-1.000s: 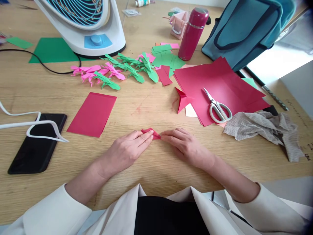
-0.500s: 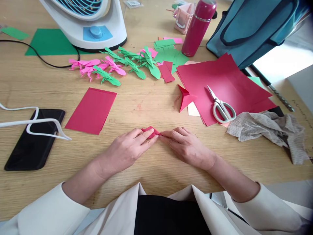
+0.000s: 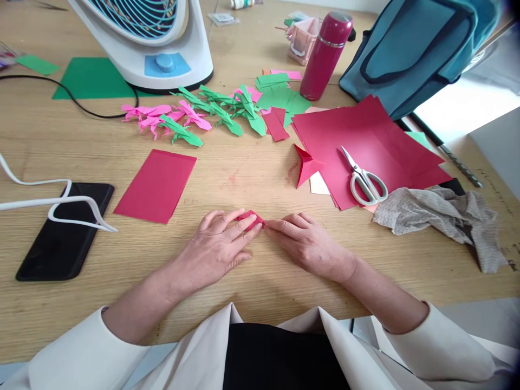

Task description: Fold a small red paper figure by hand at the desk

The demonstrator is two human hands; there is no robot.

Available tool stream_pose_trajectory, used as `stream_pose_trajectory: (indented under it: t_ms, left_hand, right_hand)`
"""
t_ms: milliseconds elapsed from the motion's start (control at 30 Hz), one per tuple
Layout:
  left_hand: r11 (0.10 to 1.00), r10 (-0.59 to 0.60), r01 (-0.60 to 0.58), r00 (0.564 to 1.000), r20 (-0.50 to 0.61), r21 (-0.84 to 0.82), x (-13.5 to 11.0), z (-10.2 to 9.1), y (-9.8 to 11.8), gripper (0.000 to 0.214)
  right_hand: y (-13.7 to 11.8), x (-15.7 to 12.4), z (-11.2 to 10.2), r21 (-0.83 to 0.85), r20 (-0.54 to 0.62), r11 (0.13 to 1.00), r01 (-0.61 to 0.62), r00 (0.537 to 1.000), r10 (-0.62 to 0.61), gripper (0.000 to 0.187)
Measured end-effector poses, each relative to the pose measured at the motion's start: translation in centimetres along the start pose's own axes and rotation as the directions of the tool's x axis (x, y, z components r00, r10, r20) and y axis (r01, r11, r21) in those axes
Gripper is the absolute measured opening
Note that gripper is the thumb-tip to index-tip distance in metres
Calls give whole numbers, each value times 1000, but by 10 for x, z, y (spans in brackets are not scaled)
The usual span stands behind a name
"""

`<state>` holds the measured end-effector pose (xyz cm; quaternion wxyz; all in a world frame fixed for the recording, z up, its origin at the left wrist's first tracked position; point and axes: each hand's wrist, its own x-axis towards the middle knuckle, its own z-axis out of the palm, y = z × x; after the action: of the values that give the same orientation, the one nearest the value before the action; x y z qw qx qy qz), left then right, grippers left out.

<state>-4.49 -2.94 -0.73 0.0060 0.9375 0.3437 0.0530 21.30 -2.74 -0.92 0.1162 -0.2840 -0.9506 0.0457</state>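
A small piece of folded red paper [image 3: 252, 213] lies on the table between my hands. My left hand [image 3: 219, 241] holds it down against the wood, its index and middle fingertips resting on top and its thumb a little apart below. From the other side, my right hand [image 3: 306, 244] pinches the paper's right tip between thumb and fingers. Those fingers partly hide the paper, so its full shape cannot be made out. Beyond my right hand stands another folded red paper piece [image 3: 305, 166] with pointed flaps, beside a stack of red sheets [image 3: 325, 127].
White-handled scissors [image 3: 364, 179] lie on the red sheets, near a crumpled cloth [image 3: 442, 219]. On the left are a red rectangle [image 3: 156, 187] and a black phone [image 3: 60, 238]. Several green and pink paper figures [image 3: 227, 120] lie before a fan [image 3: 162, 49]; a bottle [image 3: 327, 54] stands behind.
My left hand's fingers have spread, and its thumb has come away from the paper. The right hand keeps its pinch at the tip. The whole view has shifted slightly.
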Motion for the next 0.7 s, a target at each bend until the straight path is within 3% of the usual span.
stream_pose_trajectory:
  t_ms: [333,700]
  left_hand:
    - [995,-40,48,995,90,-92,-8,11,2,74]
    - [995,-49,57,994,95,-80,-10,16,3,80]
  right_hand:
    - [-3,6,-3,10,30,1000,-12,999,11,39]
    - [-12,8,2,-3,27,996,-90,996,90,34]
